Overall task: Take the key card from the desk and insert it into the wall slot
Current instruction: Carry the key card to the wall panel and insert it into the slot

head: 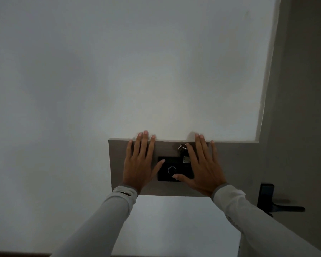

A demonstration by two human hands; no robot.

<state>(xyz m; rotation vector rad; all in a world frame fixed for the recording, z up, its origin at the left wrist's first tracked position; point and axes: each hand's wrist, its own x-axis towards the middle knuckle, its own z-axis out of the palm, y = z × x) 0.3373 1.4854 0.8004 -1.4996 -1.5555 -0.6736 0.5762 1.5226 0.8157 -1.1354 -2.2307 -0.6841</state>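
Observation:
A black wall slot unit [170, 168] with a round dial mark sits on a grey wall panel [117, 164]. A small pale key card tag [186, 159] shows at the unit's upper right, with a metal key ring [182, 146] above it. My left hand [140, 162] lies flat on the panel left of the unit, fingers spread, thumb touching its left edge. My right hand [204, 166] lies flat over the unit's right side, fingers spread, thumb on its lower part. Neither hand grips anything.
White wall surrounds the panel. A grey door [300, 108] stands at the right with a dark lock plate and lever handle [278, 203]. The light is dim.

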